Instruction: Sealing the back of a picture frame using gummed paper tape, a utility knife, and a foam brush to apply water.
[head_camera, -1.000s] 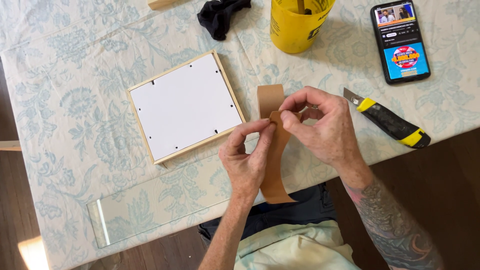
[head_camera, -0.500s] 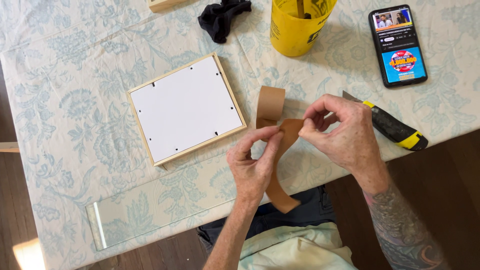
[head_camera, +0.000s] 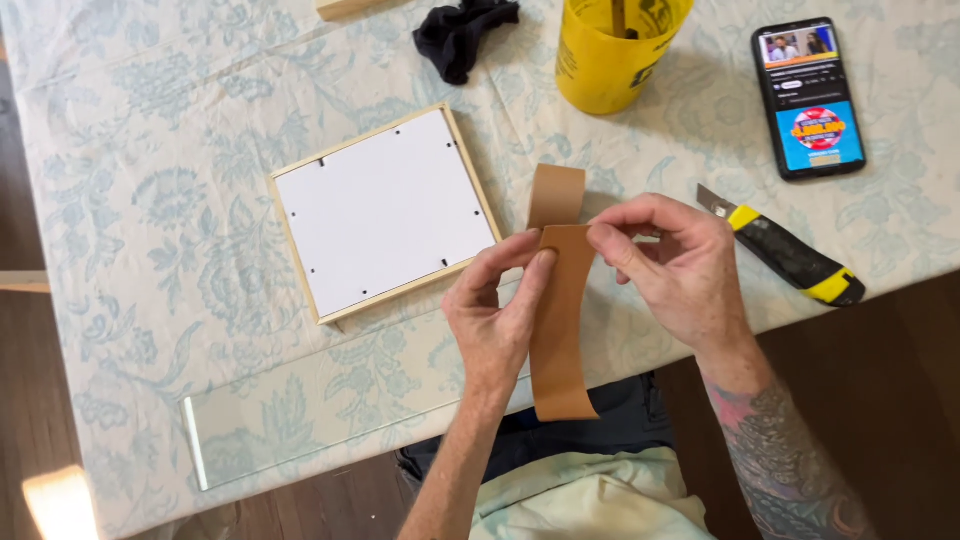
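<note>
Since half a second ago the strip (head_camera: 562, 320) has been turned more upright between the hands, and its long part is now hung straight down past the desk (head_camera: 130, 200) edge instead of slanting under the left wrist.

The strip is seen as a long, flat band of tan, smooth material, matte and even in colour, with square-cut ends. It is bent over at the top, so that a shorter part is stood up behind the fold while the longer part is hung toward the lap.

The strip is gripped just below the fold. The left hand (head_camera: 495, 320) is closed on its left edge, with the thumb and forefinger pressed onto the face. The right hand (head_camera: 680, 270) is closed on its right edge at the same height, with the fingertips pinched on the band. The strip is thus held between both hands, above the near edge of the desk.

All else is placed from the strip. A frame (head_camera: 385, 212) with a white back is laid face down just to its left. A knife (head_camera: 785, 250) is laid to its right, beyond the right hand. A yellow cup (head_camera: 610, 55) is set above it, a phone (head_camera: 808, 95) up and to the right, a black cloth (head_camera: 462, 32) up and to the left. A clear pane (head_camera: 330, 425) is laid down and to the left.
</note>
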